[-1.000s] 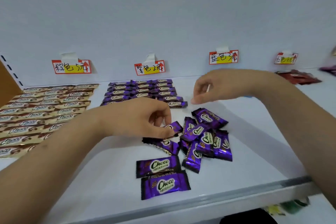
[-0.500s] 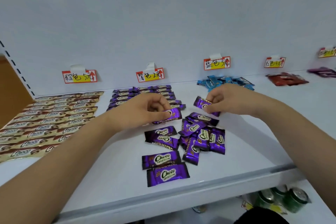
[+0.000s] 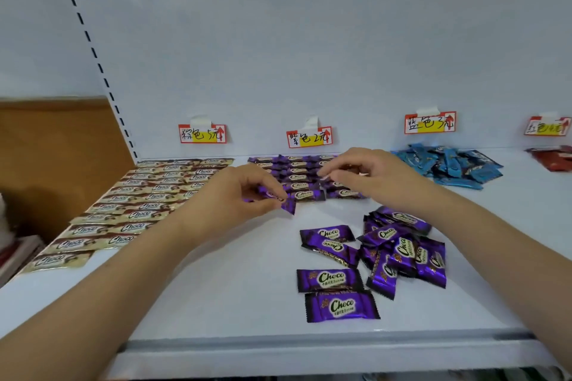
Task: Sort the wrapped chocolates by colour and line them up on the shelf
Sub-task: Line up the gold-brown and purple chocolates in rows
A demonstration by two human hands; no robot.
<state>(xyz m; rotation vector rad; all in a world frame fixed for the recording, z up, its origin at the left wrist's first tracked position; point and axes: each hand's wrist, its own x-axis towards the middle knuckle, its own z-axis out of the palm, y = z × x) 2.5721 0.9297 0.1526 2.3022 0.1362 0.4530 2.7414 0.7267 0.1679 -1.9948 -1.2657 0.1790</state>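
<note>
The left hand [image 3: 235,198] pinches a purple chocolate [image 3: 286,202] by its wrapper between thumb and fingertips, holding it just above the white shelf [image 3: 216,297] at the near left edge of the purple rows [image 3: 297,178]. The right hand [image 3: 368,176] hovers over those same rows with its fingers curled toward the thumb; a purple wrapper may sit under the fingertips, but whether they grip one I cannot tell.

The rows run back to the wall beneath a red-and-yellow tag [image 3: 309,137] with handwritten Chinese characters and a red arrow. To the left, cream-and-brown bars [image 3: 136,210] printed "Choco" lie in neat lines under a similar tag [image 3: 202,133]. To the right, a loose heap of blue chocolates [image 3: 452,165] sits below a third tag [image 3: 430,123], and red ones [image 3: 554,158] lie at the far right edge under a fourth tag [image 3: 548,126].

In front, unsorted purple pieces [image 3: 399,247] lie jumbled on the shelf — each reads "Choco" in white with small Chinese print below — and two more [image 3: 337,294] lie flat, one just before the other, near the shelf's front lip
</note>
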